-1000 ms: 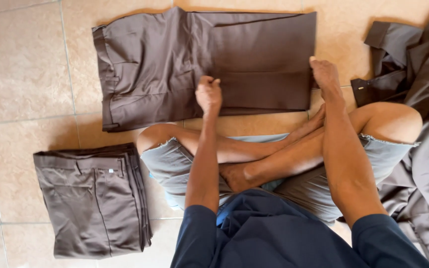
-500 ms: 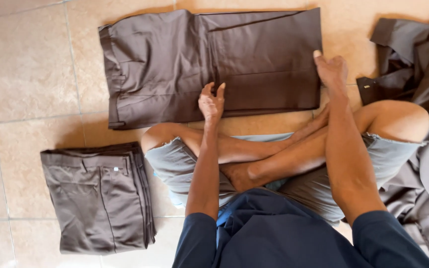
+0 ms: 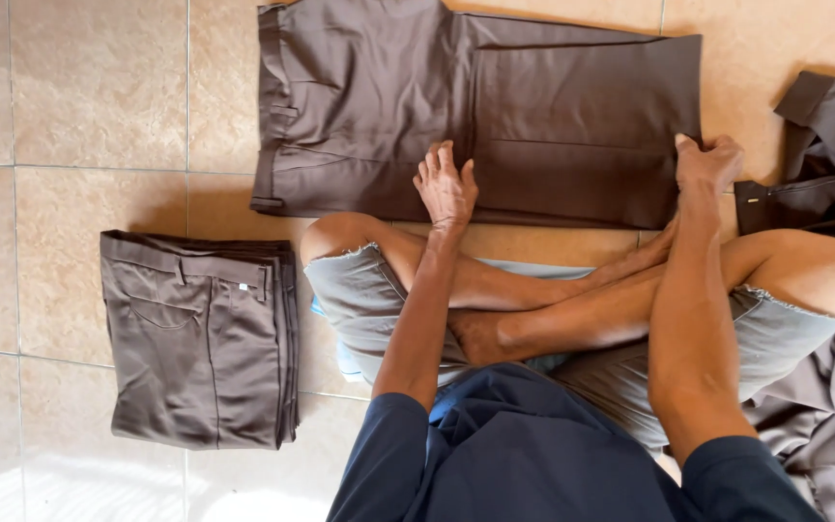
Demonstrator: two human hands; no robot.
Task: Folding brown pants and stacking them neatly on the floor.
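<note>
Head view: I am watching a person sitting cross-legged on the tiled floor [image 3: 89, 87], the left hand [image 3: 446, 186] lying flat with fingers spread on brown trousers [image 3: 417, 97] stretched out ahead. The right hand [image 3: 707, 162] is pinching the trousers' leg end. A folded stack [image 3: 200, 338] is sitting left, a loose pile [image 3: 823, 126] right.

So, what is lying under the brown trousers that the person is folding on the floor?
Under the brown trousers only the beige tiled floor shows around their edges. The cloth covers whatever is directly beneath. The left hand presses on top; the right hand grips an edge.
</note>
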